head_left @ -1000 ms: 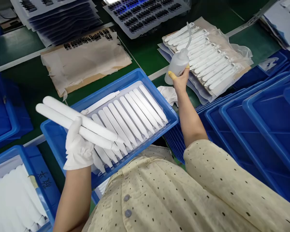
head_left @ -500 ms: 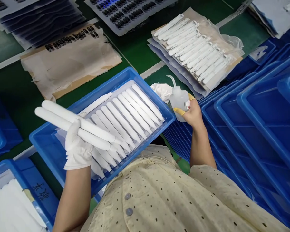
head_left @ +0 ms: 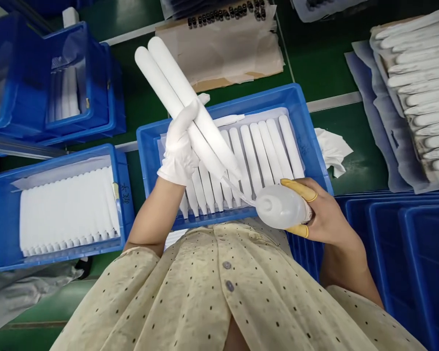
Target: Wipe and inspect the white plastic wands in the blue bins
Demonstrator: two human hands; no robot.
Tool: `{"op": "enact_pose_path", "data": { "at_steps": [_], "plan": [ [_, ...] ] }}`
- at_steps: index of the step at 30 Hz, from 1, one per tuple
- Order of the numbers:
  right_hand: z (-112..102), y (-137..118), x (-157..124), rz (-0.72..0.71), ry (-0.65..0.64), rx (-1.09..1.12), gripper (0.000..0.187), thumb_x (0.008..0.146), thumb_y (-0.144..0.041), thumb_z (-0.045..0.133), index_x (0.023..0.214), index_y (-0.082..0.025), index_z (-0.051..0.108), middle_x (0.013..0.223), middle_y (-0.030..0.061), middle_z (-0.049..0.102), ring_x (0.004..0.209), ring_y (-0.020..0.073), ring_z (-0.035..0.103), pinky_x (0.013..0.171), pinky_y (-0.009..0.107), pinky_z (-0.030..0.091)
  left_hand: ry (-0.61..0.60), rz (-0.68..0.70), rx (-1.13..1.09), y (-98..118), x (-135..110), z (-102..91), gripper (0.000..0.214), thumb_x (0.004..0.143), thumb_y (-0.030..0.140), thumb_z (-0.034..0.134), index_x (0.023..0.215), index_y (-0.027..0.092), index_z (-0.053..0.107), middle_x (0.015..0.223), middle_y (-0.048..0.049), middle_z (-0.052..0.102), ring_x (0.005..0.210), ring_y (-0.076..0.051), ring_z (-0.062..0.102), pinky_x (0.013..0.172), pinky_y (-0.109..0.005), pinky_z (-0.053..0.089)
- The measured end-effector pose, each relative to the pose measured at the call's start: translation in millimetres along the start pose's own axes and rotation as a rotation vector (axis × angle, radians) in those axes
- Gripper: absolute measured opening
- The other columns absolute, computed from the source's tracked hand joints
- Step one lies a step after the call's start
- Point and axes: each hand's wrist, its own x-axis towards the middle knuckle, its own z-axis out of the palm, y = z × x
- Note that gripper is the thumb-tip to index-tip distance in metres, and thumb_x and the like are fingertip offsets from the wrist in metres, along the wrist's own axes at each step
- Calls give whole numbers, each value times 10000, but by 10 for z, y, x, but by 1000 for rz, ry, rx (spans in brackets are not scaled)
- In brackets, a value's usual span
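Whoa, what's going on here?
Someone's gloved left hand holds two long white pieces above a blue bin with a row of similar ones. The bare right hand, with yellow finger covers, grips a bottle. Its spout points at the held pieces' narrow ends.

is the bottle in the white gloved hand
No, the right hand holds the bottle; the gloved left hand holds two white rods.
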Motion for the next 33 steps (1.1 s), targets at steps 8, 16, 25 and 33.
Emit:
{"op": "enact_pose_path", "data": {
  "at_steps": [8, 16, 25, 33],
  "plan": [
    [55, 79, -27, 0, -33, -48, 877, 813, -488, 844, 1590, -367, 456, 1202, 91, 635, 1040, 310, 702, 835, 435, 657, 33, -113, -12, 9, 8, -20, 164, 972, 288, 636, 973, 202, 776, 965, -80, 678, 804, -174, 626, 662, -301, 560],
    [87, 50, 2, 12, -36, -61, 850, 879, -507, 763, 1631, -443, 372, 1204, 91, 626, 1041, 342, 691, 848, 513, 654, 26, -131, 59, -13, -14, -13, 224, 830, 391, 752, 1005, 252, 753, 1073, -75, 728, 1115, -268, 668, 772, -332, 575],
    [90, 53, -5, 19, -46, -57, 842, 894, -530, 736, 1640, -455, 352, 1170, 90, 623, 1008, 348, 694, 811, 516, 662, 45, -129, 76, -45, -26, -17, 237, 832, 414, 767, 1018, 267, 764, 1110, -51, 762, 1149, -283, 668, 777, -329, 595],
    [109, 114, -53, 41, -11, -3, 878, 810, -473, 839, 1594, -419, 446, 1224, 95, 663, 1069, 352, 713, 862, 502, 662, 20, -112, 82, -72, -22, -28, 211, 872, 405, 725, 1019, 261, 770, 1080, -46, 760, 1029, -240, 669, 748, -299, 575]
  ]
}}
